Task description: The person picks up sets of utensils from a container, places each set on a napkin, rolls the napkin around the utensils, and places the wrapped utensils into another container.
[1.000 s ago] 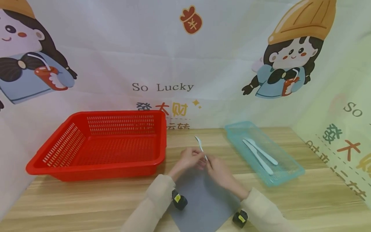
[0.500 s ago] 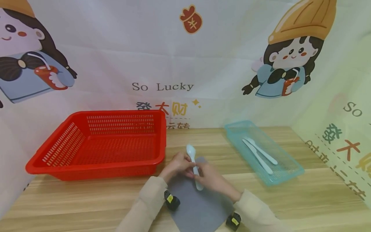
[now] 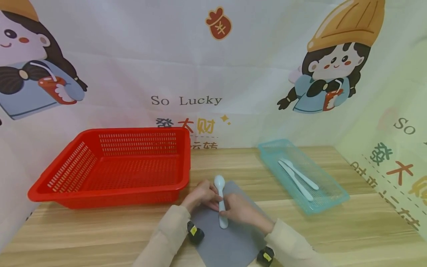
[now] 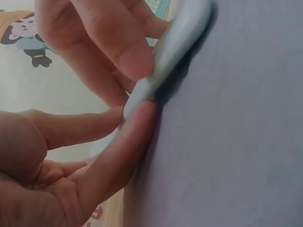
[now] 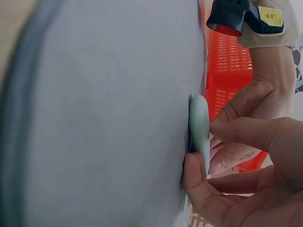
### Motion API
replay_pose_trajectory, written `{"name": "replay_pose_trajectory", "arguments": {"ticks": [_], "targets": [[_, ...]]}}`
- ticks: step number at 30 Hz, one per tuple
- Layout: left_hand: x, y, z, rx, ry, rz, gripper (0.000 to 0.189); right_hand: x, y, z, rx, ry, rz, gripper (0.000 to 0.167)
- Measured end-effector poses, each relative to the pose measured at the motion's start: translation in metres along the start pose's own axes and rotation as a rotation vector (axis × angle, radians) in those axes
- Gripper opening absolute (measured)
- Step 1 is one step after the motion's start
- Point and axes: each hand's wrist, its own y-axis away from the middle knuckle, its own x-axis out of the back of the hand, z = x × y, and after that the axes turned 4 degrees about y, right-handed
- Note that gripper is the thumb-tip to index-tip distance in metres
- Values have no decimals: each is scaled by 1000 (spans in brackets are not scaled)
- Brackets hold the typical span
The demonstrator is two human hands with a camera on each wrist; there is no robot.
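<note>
A pale blue plastic spoon (image 3: 221,204) lies just over or on a grey mat (image 3: 233,241), bowl pointing away from me and handle toward me. The left hand (image 3: 204,194) pinches it between thumb and finger around its middle; the left wrist view shows those fingertips on the spoon (image 4: 182,38). The right hand (image 3: 240,209) pinches the handle a little nearer to me, with thumb and fingers on either side in the right wrist view. Both hands' fingertips are close together. Whether the spoon touches the mat along its whole length I cannot tell.
On the left stands a large red plastic basket (image 3: 110,193) with slotted walls. A shallow teal basket (image 3: 270,167) at the right holds a pale knife (image 3: 297,181) and another pale utensil (image 3: 307,178), its head partly covered. A printed cloth backdrop (image 3: 247,85) rises behind the wooden table (image 3: 360,222).
One second ago the spoon was seen edge-on, raised farther from me. Both hands have brought it down and toward me, turning it so its bowl faces up and it lines up over the mat.
</note>
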Motion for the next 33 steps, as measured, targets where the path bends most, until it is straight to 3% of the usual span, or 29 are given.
{"name": "replay_pose_trajectory", "arguments": {"ticks": [10, 21, 30, 33], "targets": [[-4, -2, -1, -31, -66, 67, 6, 0, -1, 0, -25, 4, -15, 12], [-8, -4, -1, -17, -115, 133, 13, 1, -2, -2, 48, 62, -11, 19], [-9, 0, 0, -158, -323, 145, 7, -2, -3, -3, 55, 83, 9, 24], [-10, 1, 2, -173, -369, 159, 7, -2, -3, -3, 53, 82, 18, 24]]}}
